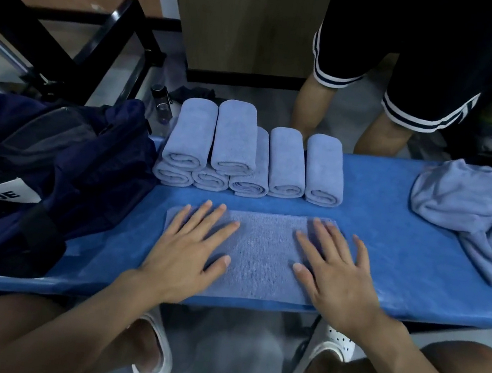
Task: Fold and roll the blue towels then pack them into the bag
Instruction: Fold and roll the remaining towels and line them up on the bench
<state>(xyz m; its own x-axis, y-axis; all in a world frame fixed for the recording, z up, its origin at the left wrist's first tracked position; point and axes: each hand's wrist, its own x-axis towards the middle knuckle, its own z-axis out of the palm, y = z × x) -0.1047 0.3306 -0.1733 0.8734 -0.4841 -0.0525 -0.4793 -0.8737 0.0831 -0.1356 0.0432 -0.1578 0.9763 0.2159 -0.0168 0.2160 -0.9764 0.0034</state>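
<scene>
While seven rolled pale-blue terry towels [249, 152] wait unpacked beside the navy fabric bag [53, 167], left hand [189, 247] and right hand [340, 270] — fingers spread flat — press a folded pale-blue towel [261, 251] on the blue surface [399, 269]; a crumpled towel heap [478, 217] awaits folding.

Middle: a flat towel [264, 251] lies on the worktop [384, 267], near the front edge.
Hands: the left hand [189, 251] rests on the towel's left part, the right hand [336, 273] on its right part.
Behind: rolled towels [252, 155] lie side by side, with two more on top at the left end.
Left: the bag [53, 167] sits just beside the rolls.
Right: loose towels [479, 210] lie in a heap, well apart.
Back: a bottle [163, 103] stands left of the rolls.
</scene>
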